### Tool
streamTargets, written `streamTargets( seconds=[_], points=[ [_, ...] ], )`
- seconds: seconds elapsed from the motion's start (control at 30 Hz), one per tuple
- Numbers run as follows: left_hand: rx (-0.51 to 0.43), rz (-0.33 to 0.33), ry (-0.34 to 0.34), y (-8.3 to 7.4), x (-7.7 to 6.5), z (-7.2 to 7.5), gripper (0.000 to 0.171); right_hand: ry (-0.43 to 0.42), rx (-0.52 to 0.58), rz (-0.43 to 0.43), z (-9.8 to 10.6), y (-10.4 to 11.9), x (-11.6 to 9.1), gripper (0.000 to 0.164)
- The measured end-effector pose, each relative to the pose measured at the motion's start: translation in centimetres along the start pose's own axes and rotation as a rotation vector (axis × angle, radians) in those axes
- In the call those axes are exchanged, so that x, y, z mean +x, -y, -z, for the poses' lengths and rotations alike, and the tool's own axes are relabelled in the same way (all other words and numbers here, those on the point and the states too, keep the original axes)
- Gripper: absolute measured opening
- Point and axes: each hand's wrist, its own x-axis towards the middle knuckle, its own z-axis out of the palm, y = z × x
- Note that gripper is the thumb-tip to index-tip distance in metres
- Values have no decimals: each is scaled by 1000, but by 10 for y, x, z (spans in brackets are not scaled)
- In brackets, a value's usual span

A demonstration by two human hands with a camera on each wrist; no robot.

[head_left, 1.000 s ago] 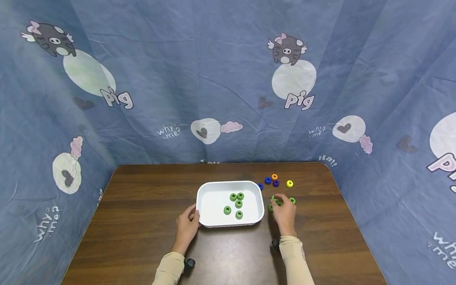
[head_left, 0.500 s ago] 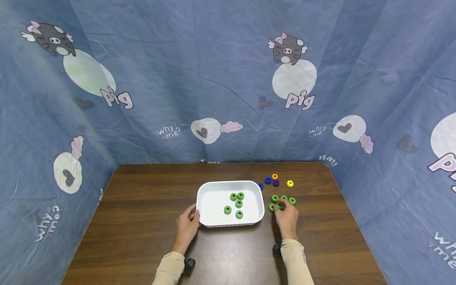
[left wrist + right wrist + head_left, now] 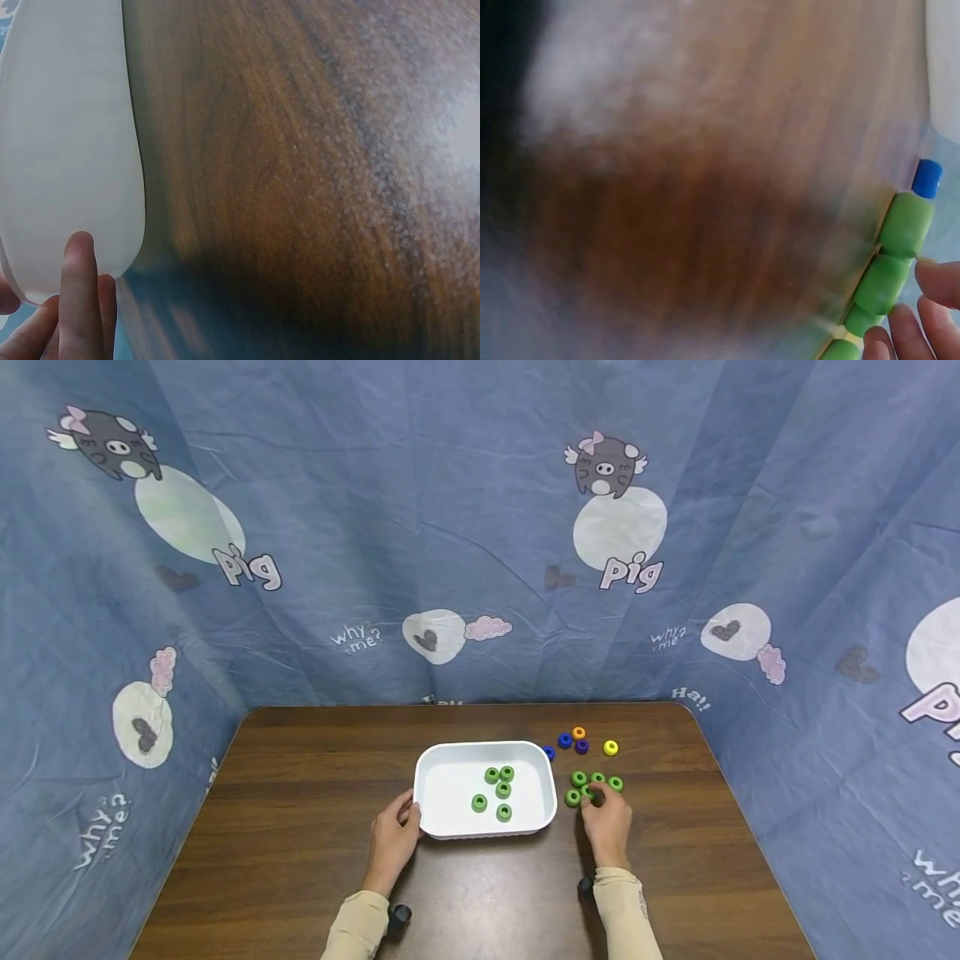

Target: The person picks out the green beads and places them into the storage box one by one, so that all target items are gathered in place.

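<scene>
Head view: both my hands are in front of me at the wood-grain surface [image 3: 300, 802], the left at the tray and the right among loose beads.
Left hand: my left hand [image 3: 394, 839] grips the left end of the white tray [image 3: 446, 785], thumb and fingers set about its near corner; from the left wrist, one straight finger lies against the tray's outer wall.
Right hand: my right hand [image 3: 607, 827] has thumb and fingertips nearly together, pinching a green bead [image 3: 883, 285] between them; the bead is partly hidden from above.
White tray: rectangular with rounded corners, standing flat, with five green beads inside, these tray beads [image 3: 503, 790] lying right of its middle, holes upward.
Green group: just right of the tray, the pinched one sits in a cluster with four other green beads [image 3: 579, 779], close to one another.
Bead look: short, rounded and plain green, each with a dark round hole through it; from the right wrist they show as smooth barrels in a row.
Other colours: beyond the green group lie two blue beads [image 3: 565, 741], one touching or just beside the tray's far right corner, a dark purple bead [image 3: 581, 747], an orange bead [image 3: 578, 733] and, apart from them, a yellow bead [image 3: 611, 747].
</scene>
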Motion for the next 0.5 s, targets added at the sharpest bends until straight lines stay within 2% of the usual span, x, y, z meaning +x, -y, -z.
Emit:
streamTargets(
  seconds=[0.27, 0.5],
  points=[
    [11, 31, 27, 0, 1, 0, 39, 3, -16, -12, -2, -4, 2, 23],
    [7, 31, 25, 0, 1, 0, 39, 28, -24, -2, -2, -5, 4, 22]
  ],
)
